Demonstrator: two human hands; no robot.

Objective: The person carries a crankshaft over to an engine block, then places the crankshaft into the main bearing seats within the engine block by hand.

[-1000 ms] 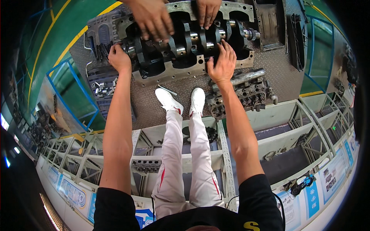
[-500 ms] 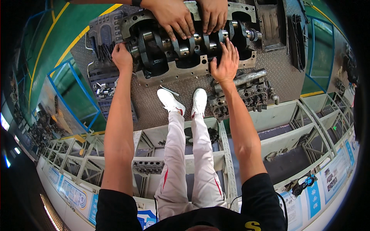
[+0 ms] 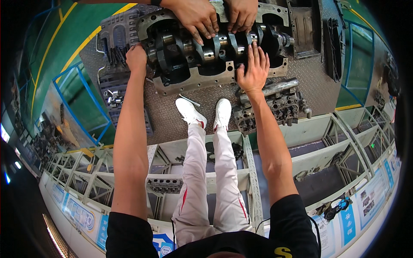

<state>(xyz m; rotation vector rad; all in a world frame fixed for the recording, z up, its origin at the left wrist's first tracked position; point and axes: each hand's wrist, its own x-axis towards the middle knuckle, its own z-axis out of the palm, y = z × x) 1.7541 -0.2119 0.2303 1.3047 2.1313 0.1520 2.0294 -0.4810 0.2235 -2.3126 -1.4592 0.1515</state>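
Looks like your dark steel crankshaft (image 3: 232,45) is already in the grey metal engine block (image 3: 215,76), upper centre, shiny visible journals (image 3: 209,54) uncapped so far, right hand (image 3: 254,74) spread over the edge, left hand (image 3: 137,58) curled at the left end, grip hidden.

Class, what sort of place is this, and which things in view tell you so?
Most likely an engine repair workshop: an engine block lies with its crankshaft exposed, an open tool case sits beside it, and another engine part lies nearby.

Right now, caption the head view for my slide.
Left hand, right hand and a co-worker's hands at a crankshaft in its engine block.
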